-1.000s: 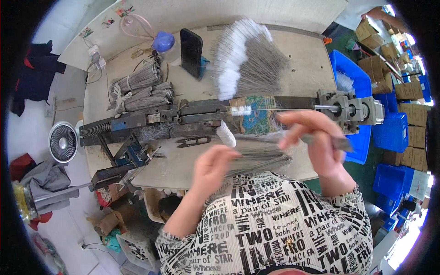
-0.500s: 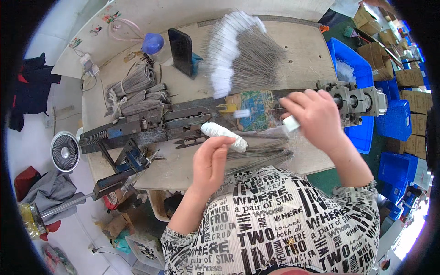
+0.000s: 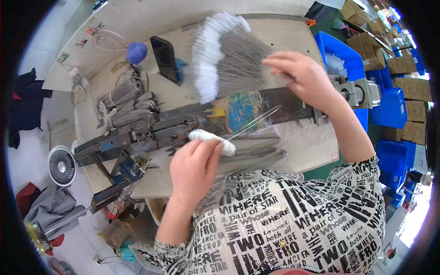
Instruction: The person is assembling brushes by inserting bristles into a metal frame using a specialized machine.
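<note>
My left hand (image 3: 192,167) holds a thin wire brush with a white fluffy head (image 3: 211,139); its wire stem runs up and right over the bench. My right hand (image 3: 302,78) rests on the wire stems of a fan-shaped spread of white-tipped brushes (image 3: 220,59) at the back of the bench, its fingers closed on the stems' gathered end. Between the hands lies a long dark metal machine (image 3: 183,123) that runs across the bench. A bundle of bare wires under clear plastic (image 3: 256,153) lies just right of my left hand.
A dark phone (image 3: 165,57) stands propped near a blue round object (image 3: 136,52). Grey bundles (image 3: 128,103) lie at the left. Blue bins (image 3: 339,55) and cardboard boxes (image 3: 412,114) stand to the right. A small fan (image 3: 62,166) sits on the floor at left.
My right hand has moved up from the machine to the fan of brushes at the back. My left hand stays near the front edge with the white-headed brush.
</note>
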### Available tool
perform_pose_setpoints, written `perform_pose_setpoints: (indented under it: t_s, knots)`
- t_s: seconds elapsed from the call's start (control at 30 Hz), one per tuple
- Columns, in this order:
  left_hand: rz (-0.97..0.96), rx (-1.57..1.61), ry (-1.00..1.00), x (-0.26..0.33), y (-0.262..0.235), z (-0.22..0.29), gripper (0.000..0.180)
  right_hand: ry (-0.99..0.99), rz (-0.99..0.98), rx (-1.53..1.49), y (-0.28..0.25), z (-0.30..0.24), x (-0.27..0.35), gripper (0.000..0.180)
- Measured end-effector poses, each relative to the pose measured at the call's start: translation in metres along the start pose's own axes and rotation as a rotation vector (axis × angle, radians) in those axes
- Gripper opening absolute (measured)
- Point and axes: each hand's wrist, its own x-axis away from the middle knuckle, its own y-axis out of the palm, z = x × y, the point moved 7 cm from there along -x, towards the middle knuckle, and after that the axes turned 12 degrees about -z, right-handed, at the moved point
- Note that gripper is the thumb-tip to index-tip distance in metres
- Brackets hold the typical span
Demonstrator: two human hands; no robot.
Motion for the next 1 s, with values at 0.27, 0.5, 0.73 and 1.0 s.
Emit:
perform_pose_setpoints:
  t_s: [0.27, 0.5, 0.73, 1.0]
  knots:
    - [0.044, -0.348, 0.172, -0.066, 0.012, 0.024, 0.010, -0.022, 0.237, -0.383, -0.062, -0.024, 0.031, 0.024]
    - [0.097, -0.464, 0.084, -0.014, -0.026, 0.006, 0.011, -0.287, -0.170, -0.158, 0.042, -0.104, 0.003, 0.035]
    - [0.223, 0.942, -0.502, 0.059, 0.035, -0.088, 0.027, -0.295, -0.221, -0.237, 0.061, -0.129, -0.050, 0.016]
    - [0.330, 1.290, -0.205, 0.014, 0.092, -0.057, 0.037, -0.277, -0.284, -0.298, 0.068, -0.124, -0.055, 0.022]
